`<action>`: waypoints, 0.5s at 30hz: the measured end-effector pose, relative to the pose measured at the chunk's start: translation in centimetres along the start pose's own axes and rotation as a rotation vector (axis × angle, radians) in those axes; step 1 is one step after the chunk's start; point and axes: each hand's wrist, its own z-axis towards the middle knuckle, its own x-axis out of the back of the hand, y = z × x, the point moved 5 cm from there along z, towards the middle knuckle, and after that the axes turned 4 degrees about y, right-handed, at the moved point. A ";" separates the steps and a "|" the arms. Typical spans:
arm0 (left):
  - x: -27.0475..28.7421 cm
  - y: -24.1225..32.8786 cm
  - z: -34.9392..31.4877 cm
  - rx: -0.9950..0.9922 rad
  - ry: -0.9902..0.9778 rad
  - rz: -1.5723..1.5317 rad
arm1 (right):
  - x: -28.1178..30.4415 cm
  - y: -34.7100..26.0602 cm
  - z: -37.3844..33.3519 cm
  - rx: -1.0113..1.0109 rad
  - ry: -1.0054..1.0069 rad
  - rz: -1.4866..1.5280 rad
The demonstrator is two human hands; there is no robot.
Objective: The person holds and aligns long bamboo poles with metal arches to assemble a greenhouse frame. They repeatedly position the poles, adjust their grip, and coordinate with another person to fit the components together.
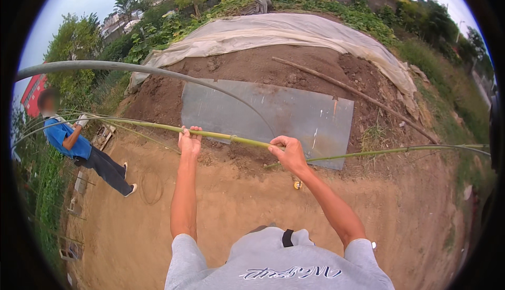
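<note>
Soil mound [273,69] fills the upper centre of the frame, w/ a pale plastic sheet [284,29] draped over its far side and a grey metal panel [273,113] lying flat on its near slope; bare dirt ground [236,206] takes the whole lower half. A long green bamboo pole [231,138] runs left to right across the middle, bowed (fisheye adds some of that bend), w/ a second grey curved pole [105,66] arcing from the left edge down toward the panel. At left a co-worker in a blue shirt [71,140] stands leaning in, one arm reaching toward the pole's left stretch. Left hand [189,141] is wrapped over the bamboo from above, fingers closed round it; right hand [288,153] likewise has its grip closed on the pole, just right of centre. Step in hand, judging by this: holding and flexing the pole between two people, prob. shaping it into an arch. Next move would call for steady, even pressure from both hands so it bends w/o kinking. Hard to make out: both pole ends run out toward the rim, the small yellowish item [298,185] below the right wrist can't be identified, and whether the co-worker actually grips the pole isn't clear.
</note>
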 end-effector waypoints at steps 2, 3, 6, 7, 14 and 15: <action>-0.3 -0.7 0.8 -0.005 -0.059 0.058 | 0.8 -1.0 1.1 0.050 0.049 -0.031; -0.6 -1.5 1.2 -0.009 -0.109 0.051 | 1.4 -0.8 2.1 0.050 0.074 0.005; -0.5 -1.9 3.0 -0.042 -0.110 0.041 | 2.3 0.4 4.8 0.088 0.124 0.040; -0.6 -2.1 3.5 -0.051 -0.105 0.062 | 2.3 0.7 5.4 0.126 0.122 0.000; -1.1 -0.9 3.7 -0.124 -0.150 0.222 | 1.1 3.5 8.0 -0.112 0.140 0.597; -1.8 -1.4 3.9 -0.126 -0.172 0.243 | 1.1 4.4 8.3 -0.114 0.150 0.730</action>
